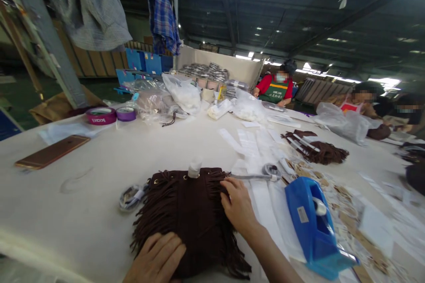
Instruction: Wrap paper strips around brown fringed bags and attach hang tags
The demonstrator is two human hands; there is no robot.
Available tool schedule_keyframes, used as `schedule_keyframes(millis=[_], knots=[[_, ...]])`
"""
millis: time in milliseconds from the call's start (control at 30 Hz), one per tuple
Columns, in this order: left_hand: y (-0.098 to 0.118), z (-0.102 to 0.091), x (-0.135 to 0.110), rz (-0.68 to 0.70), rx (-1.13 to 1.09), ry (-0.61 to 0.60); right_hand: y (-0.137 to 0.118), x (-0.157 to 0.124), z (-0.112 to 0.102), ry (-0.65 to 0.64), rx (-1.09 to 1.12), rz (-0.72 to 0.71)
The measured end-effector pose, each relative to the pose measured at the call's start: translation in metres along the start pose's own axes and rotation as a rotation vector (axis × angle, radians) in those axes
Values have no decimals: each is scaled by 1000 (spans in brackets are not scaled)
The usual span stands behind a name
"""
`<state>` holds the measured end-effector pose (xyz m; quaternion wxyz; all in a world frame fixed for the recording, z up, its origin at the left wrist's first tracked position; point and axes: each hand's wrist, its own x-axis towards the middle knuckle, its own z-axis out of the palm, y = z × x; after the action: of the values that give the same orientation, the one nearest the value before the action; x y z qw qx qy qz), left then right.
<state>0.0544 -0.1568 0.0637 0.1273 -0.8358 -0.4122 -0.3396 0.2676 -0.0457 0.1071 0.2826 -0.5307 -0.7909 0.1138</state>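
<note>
We have a dark brown fringed bag (189, 216) lying flat near the front edge of the table (99, 177), a little right of its middle. Our left hand (156, 258) rests palm down on the bag's lower end, fingers stretched out and close together, gripping nothing. Our right hand (237, 205) sits on the bag's upper right side with the fingers side by side and bent down into the fringe. We cannot tell whether the tips pinch any strands or only press on them.

A small white wrapped piece (195, 168) stands at the bag's top edge, and a plastic-wrapped bundle (131, 196) lies just beside its upper left corner. A blue tape dispenser (312, 225) stands to the right, near the front edge, with white paper strips (252, 141) spread behind it. A second fringed piece (315, 148) lies well apart, toward the far right. A phone (51, 151) lies by the left edge, and two purple tape rolls (101, 115) sit behind it.

We judge the step in hand to be holding the bag flat and settling its fringe — the left hand pins it while the right works the edge. Any further move here calls for a steady left palm and a light right hand, so the loose strands stay straight.
</note>
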Motion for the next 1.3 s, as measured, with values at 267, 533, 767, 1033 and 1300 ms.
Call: schedule_keyframes(millis=[267,533,767,1033,1300], knots=[[-4,0,3,83,28,26,8,-43,-23,-371,4,-193],[-6,-24,11,13,-1,-179,17,-65,-34,-30,168,-151],[1,-9,12,-17,22,-140,7,-94,36,86,-66,-458],[-13,-30,46,-129,-197,-132,-18,-57,5,-107,209,-276],[-19,-64,7,-316,56,312,-66,17,-39,-543,828,345]])
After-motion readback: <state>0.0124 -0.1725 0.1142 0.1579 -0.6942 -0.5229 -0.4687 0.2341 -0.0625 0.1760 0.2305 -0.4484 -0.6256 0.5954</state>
